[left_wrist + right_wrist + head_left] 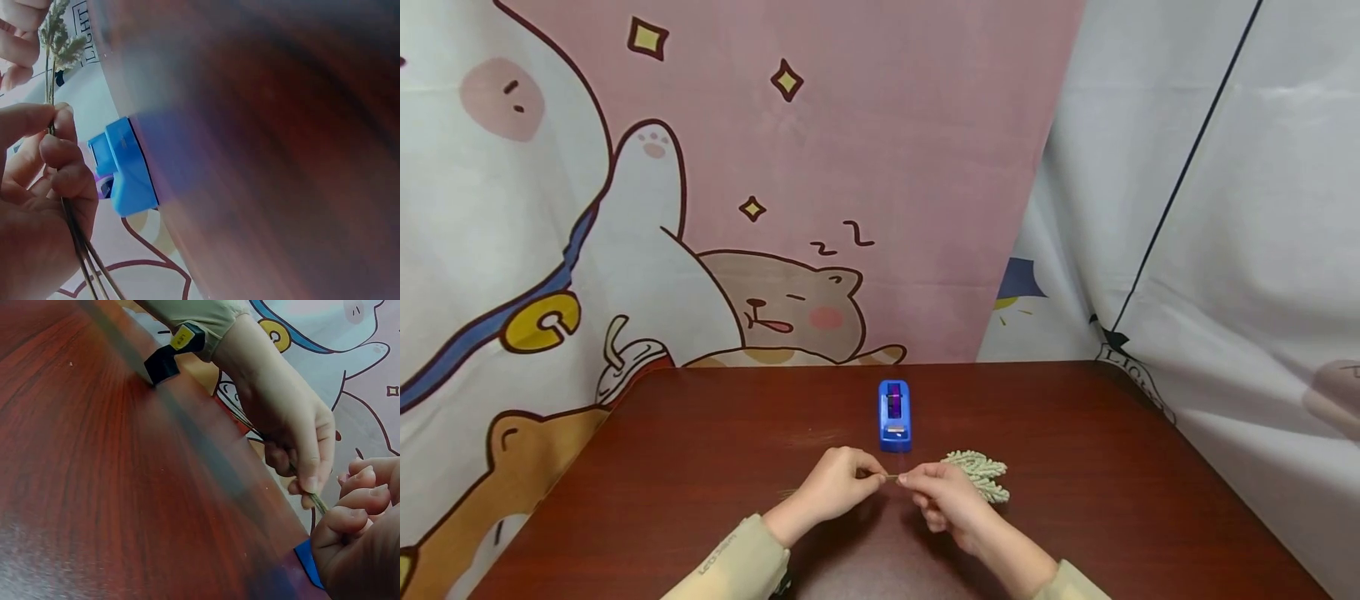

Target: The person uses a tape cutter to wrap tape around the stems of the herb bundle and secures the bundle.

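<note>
A small bunch of dried grass stalks, with pale green bushy heads (983,473) to the right, lies across both hands above the table. My left hand (844,482) pinches the thin stems (84,253) between thumb and fingers, their loose ends trailing past the palm in the left wrist view. Close beside it, my right hand (953,502) grips the same stems nearer the heads, with a short stretch of stem (319,503) visible between the two hands. Just beyond the hands stands a blue tape dispenser (895,440) with a purple roll (894,402); neither hand touches it.
The dark reddish-brown table (722,467) reaches back to a pink and white cartoon-print cloth (925,167). More white cloth (1247,250) hangs along the right side. A dark wrist device (164,364) is on the left sleeve.
</note>
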The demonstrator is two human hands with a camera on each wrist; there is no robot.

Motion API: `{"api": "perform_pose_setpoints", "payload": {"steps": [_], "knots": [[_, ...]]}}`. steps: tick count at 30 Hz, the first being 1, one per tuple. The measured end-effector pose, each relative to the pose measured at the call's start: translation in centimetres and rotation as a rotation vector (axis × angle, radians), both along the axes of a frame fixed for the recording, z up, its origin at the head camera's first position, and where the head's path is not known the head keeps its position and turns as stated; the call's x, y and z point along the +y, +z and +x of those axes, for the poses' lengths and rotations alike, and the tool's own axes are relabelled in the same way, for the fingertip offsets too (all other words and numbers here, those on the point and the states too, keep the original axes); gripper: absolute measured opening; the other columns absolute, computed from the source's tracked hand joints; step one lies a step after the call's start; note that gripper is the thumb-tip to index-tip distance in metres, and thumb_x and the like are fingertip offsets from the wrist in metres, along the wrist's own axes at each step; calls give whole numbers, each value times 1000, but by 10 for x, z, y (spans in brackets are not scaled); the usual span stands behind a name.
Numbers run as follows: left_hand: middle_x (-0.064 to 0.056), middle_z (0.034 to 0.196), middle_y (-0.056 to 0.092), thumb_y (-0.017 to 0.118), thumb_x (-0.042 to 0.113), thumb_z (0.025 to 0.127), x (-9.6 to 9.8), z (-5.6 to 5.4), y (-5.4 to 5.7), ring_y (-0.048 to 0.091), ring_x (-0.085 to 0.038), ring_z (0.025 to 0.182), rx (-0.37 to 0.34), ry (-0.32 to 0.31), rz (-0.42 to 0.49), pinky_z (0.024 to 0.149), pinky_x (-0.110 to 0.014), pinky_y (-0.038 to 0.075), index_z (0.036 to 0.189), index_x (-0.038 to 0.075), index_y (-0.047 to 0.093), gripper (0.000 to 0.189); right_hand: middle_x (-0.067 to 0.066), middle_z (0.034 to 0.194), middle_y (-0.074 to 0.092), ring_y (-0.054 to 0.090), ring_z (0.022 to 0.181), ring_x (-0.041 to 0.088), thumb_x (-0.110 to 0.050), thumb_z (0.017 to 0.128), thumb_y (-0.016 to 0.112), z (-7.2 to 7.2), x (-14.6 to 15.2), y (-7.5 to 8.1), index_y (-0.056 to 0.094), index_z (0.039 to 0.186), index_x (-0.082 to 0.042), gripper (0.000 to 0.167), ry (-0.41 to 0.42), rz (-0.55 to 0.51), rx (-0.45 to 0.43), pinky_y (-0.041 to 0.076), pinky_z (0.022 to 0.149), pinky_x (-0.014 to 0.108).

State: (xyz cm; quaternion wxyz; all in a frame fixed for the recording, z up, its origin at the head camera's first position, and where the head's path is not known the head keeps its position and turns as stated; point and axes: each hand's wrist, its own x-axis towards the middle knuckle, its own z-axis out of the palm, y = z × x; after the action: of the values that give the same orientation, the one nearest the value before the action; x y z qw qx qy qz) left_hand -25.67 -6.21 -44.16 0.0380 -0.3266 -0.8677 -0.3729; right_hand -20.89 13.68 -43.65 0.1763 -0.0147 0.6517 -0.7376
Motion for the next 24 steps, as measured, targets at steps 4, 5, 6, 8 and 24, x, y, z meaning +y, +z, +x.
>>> {"api": "perform_pose_setpoints", "payload": {"steps": [4, 5, 6, 8, 24], "knots": [[11, 78, 69, 69, 13, 85, 8, 1, 1, 57, 1, 71, -33, -8, 26, 63, -21, 47, 82, 14, 77, 9, -6, 57, 40, 26, 41, 3, -15, 87, 66, 3, 1, -3, 59, 83, -8, 11, -23, 2, -6, 22, 41, 18], [11, 78, 69, 69, 13, 85, 9, 1, 2, 56, 1, 71, -43, -11, 31, 63, -20, 47, 82, 13, 78, 9, -6, 57, 39, 25, 41, 3, -15, 87, 66, 4, 1, -4, 59, 82, -8, 11, -26, 2, -6, 22, 41, 18], [11, 79, 69, 69, 13, 85, 11, 2, 2, 56, 1, 70, -52, -12, 35, 62, -20, 47, 83, 13, 78, 9, -6, 57, 39, 25, 41, 3, -15, 86, 66, 4, 2, -5, 59, 82, -8, 11, -28, 2, -6, 22, 41, 18], [11, 79, 70, 69, 12, 85, 13, 3, 3, 55, 2, 69, -67, -15, 41, 60, -20, 46, 83, 13, 78, 9, -6, 57, 38, 25, 41, 3, -15, 86, 66, 5, 2, -6, 59, 81, -9, 11, -31, 3, -5, 22, 40, 18], [4, 91, 71, 64, 4, 85, 11, 0, 7, 53, -2, 72, -142, -86, -10, 62, -21, 44, 96, 12, 79, 20, -7, 54, 37, 27, 41, 4, -13, 87, 67, 10, 0, -14, 64, 83, -5, 10, -61, -15, 8, 23, 42, 20]]}}
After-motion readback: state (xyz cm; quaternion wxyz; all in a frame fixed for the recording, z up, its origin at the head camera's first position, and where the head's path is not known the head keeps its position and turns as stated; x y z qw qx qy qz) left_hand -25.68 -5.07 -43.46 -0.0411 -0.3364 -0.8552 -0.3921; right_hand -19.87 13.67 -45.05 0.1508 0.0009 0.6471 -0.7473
